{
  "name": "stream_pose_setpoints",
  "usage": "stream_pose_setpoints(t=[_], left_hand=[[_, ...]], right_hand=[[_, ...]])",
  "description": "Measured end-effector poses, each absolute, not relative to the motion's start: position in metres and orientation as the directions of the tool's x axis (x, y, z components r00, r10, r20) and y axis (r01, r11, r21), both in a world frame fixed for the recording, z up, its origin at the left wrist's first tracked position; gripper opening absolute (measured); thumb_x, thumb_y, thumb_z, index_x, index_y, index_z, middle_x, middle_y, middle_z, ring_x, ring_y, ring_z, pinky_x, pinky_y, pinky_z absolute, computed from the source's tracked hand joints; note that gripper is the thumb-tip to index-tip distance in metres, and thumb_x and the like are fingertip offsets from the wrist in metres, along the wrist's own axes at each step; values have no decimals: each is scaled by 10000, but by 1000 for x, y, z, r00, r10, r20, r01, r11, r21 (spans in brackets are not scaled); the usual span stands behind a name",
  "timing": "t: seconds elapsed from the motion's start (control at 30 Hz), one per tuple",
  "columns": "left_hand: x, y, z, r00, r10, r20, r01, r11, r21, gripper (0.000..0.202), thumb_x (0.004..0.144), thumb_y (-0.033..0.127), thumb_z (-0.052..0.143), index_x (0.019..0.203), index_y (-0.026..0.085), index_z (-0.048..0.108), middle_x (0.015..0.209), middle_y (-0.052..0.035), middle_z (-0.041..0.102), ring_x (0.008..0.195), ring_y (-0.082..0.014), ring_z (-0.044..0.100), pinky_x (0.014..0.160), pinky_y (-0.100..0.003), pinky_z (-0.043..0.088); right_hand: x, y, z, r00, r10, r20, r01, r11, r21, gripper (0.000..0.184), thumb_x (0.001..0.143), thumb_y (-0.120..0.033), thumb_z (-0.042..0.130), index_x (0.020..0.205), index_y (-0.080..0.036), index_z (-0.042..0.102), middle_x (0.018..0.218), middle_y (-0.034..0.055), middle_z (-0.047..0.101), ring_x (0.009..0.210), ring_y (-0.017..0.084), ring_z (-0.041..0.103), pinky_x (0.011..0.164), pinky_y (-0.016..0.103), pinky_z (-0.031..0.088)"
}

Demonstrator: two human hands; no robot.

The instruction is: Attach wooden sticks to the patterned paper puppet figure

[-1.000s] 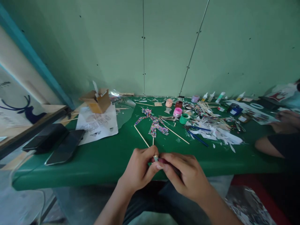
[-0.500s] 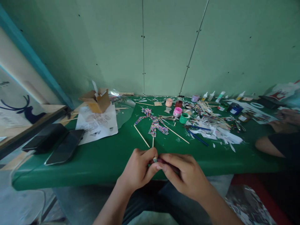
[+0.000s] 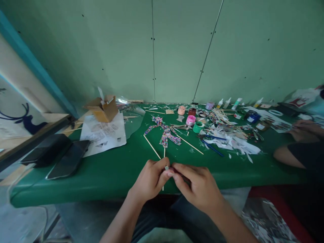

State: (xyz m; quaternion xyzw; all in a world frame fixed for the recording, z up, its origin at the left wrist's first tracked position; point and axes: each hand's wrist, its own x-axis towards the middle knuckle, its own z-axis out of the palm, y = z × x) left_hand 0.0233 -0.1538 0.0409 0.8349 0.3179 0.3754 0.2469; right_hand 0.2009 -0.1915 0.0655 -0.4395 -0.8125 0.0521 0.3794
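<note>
Both my hands meet at the near edge of the green table (image 3: 106,172). My left hand (image 3: 149,180) is closed, pinching a thin wooden stick (image 3: 164,153) that runs up to a colourful patterned paper puppet (image 3: 165,131) lying on the table. A small pale piece sits on the stick at my fingertips. My right hand (image 3: 196,187) is closed too, fingers pinched around a small dark reddish thing I cannot make out, pressed against the same spot. Two more thin sticks (image 3: 152,146) angle out from the puppet.
Two dark phones (image 3: 68,162) lie at the left beside a printed sheet (image 3: 102,135) and an open cardboard box (image 3: 102,108). Small paint pots (image 3: 191,119), glue bottles, blue pens and paper scraps (image 3: 233,143) crowd the right. Another person's arm (image 3: 291,157) rests at the right edge.
My hands have shifted slightly up and left in the view, still pinched together on the stick. The stick's lower end now shows below my left fingers.
</note>
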Motion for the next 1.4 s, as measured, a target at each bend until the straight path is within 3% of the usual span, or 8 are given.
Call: stream_pose_setpoints(t=[0.23,0.43,0.53,0.63,0.8,1.03,1.2,1.4], left_hand=[[24,-149,35,488,757,434,306,-614,727,336,922,435,449,695,189,422,526,62,334,452,-77,302,476,-229,219],[23,-150,32,363,811,458,151,-536,830,253,820,370,642,963,182,552,582,66,353,476,-67,304,444,-194,233],[26,-152,35,305,813,496,56,-535,843,287,831,344,635,1058,176,580,563,70,348,470,-63,301,445,-188,236],[31,-154,39,252,835,489,41,-514,857,216,831,306,643,989,159,629,544,55,442,453,-54,369,441,-171,276],[36,-154,46,254,836,486,-3,-502,865,136,858,269,608,820,141,638,599,-5,626,519,-84,563,504,-166,420],[31,-150,45,133,837,531,127,-546,828,195,814,298,660,713,132,647,501,35,528,430,-36,368,413,-149,283],[33,-147,43,180,876,447,197,-478,856,191,783,313,697,723,132,685,499,29,535,423,-40,354,401,-164,260],[42,-147,44,269,783,561,181,-613,769,98,783,259,710,816,173,742,646,-13,658,494,-60,478,450,-173,343]], right_hand=[[204,-186,55,-314,773,551,638,602,-480,175,908,-228,485,964,-222,650,855,25,735,699,154,692,635,232,505],[205,-185,52,-265,817,513,466,574,-674,176,925,-236,470,996,-218,630,847,24,704,690,132,643,636,225,455],[202,-185,48,-251,891,378,286,441,-851,225,955,-316,434,917,-203,625,645,-18,572,533,92,486,529,214,368],[199,-186,41,-253,926,281,108,316,-943,335,966,-389,407,738,-181,541,556,-52,379,484,69,321,474,213,271],[196,-186,37,-284,931,227,-27,229,-973,346,960,-417,424,767,-166,563,573,-56,338,492,62,265,459,216,221],[198,-183,39,-272,946,176,-202,123,-972,350,947,-438,448,843,-151,620,537,-64,335,456,55,246,421,209,181],[204,-177,36,-181,972,147,-240,102,-966,348,917,-473,490,846,-153,605,526,-78,301,441,47,209,410,202,154],[205,-175,31,-160,987,27,-230,-10,-973,342,837,-492,609,781,-159,556,497,-105,252,414,31,174,393,191,126]])
